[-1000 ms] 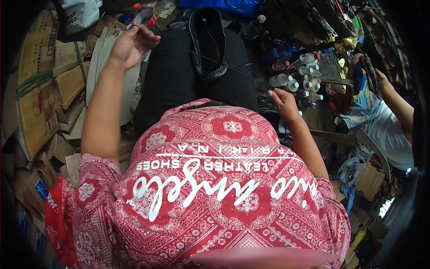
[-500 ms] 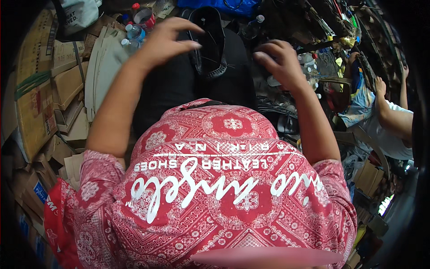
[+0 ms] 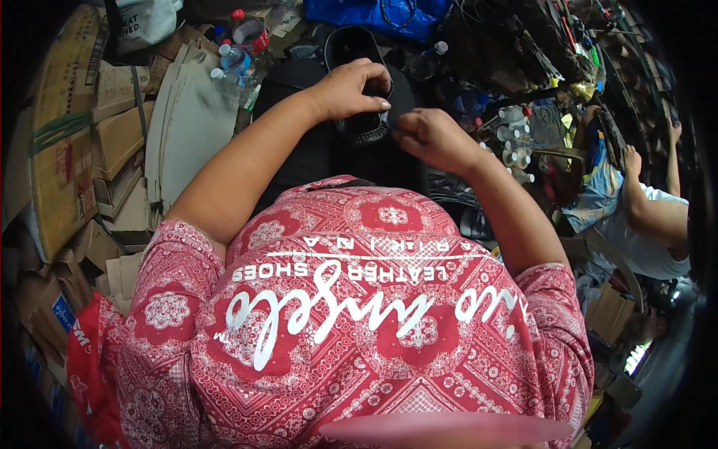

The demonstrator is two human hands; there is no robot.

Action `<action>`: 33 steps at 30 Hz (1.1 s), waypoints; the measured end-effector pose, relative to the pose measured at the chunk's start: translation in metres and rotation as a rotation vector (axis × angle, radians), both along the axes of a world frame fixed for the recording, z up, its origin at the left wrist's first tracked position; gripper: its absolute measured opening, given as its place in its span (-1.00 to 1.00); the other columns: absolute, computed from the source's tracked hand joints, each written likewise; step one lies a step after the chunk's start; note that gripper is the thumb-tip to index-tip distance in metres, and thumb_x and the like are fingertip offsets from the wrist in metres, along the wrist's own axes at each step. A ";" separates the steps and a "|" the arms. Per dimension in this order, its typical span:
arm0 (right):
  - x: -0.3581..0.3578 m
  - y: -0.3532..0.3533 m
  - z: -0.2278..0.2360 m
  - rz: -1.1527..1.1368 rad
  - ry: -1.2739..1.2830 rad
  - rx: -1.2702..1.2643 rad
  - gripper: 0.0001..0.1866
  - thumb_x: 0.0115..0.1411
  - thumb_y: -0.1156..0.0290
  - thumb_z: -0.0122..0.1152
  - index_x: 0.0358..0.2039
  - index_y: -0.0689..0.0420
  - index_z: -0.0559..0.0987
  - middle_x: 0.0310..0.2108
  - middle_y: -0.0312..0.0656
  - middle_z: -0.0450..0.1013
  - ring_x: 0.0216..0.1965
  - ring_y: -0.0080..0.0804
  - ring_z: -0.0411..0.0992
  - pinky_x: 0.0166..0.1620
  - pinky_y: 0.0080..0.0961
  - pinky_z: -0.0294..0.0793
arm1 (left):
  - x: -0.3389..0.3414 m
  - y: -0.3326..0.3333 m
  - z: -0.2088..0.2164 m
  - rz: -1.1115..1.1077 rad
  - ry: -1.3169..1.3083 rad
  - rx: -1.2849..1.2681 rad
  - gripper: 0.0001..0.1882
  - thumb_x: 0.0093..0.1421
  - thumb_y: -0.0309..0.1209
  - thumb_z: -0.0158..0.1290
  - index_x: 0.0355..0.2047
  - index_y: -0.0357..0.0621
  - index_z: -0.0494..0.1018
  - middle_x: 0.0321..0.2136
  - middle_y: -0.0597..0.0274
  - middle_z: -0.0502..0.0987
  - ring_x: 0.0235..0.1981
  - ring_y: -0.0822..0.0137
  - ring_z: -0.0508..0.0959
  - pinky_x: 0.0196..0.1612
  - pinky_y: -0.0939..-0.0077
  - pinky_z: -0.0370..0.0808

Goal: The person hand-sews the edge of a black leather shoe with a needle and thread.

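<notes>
A black shoe [image 3: 362, 132] rests on my lap, with a ridged or stitched edge at its near end. My left hand [image 3: 345, 91] lies over the shoe's opening, its fingers and thumb curled in around the right-hand edge. Just right of the shoe, my right hand [image 3: 437, 141] is closed, with thumb and fingers pressed together. Whatever the right fingers pinch is too small or too dark to make out. The left hand and its fingers hide the middle of the shoe.
Cardboard pieces [image 3: 120, 146] and pale sheets [image 3: 191, 123] stack up on the left. Plastic bottles [image 3: 238, 60] stand beyond them; more bottles [image 3: 516, 138] lie right. A blue bag [image 3: 415, 16] sits at the far side. Another person's arm [image 3: 651, 202] shows at the right.
My left hand has come down and right onto the shoe, its spread fingers closing around the edge. My right hand has moved left and nearer me, its fingers drawn together.
</notes>
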State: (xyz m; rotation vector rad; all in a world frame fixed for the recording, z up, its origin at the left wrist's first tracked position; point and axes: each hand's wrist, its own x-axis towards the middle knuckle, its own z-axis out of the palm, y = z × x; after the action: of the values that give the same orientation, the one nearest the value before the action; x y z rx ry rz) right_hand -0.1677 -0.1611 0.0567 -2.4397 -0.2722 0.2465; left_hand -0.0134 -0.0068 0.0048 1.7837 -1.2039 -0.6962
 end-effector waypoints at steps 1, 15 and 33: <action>-0.007 0.000 -0.001 -0.047 -0.042 0.055 -0.80 0.07 0.38 0.16 -0.54 0.25 0.45 -0.60 -0.01 0.34 -0.52 -0.07 0.38 -0.39 -0.24 0.34 | -0.001 0.000 0.001 -0.015 -0.015 0.010 -0.70 -0.03 -0.30 0.24 -0.31 -0.13 0.45 -0.31 0.19 0.41 -0.23 0.28 0.49 -0.11 0.44 0.42; -0.008 0.002 0.023 -0.267 0.032 0.051 -0.75 0.07 0.48 0.22 -0.20 0.02 0.64 -0.44 -0.16 0.44 -0.39 -0.30 0.47 -0.31 -0.49 0.45 | 0.018 0.008 0.019 -0.207 0.025 0.108 -0.81 0.00 -0.39 0.20 -0.33 -0.10 0.58 -0.29 0.25 0.40 -0.16 0.31 0.43 -0.04 0.46 0.35; 0.023 0.000 0.021 -0.090 -0.001 -0.078 -0.80 -0.02 0.48 0.24 -0.32 0.08 0.65 -0.42 -0.11 0.51 -0.31 -0.23 0.47 -0.21 -0.40 0.47 | 0.025 0.012 0.013 -0.302 0.042 0.066 -0.70 -0.10 -0.45 0.24 -0.27 -0.07 0.60 -0.26 0.24 0.34 -0.16 0.29 0.41 -0.04 0.47 0.36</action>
State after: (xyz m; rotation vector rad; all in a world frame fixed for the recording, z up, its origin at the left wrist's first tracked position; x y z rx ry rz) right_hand -0.1446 -0.1609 0.0778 -2.5220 -0.1554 0.2198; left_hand 0.0119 0.0051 0.0179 1.6478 -1.4529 -0.9513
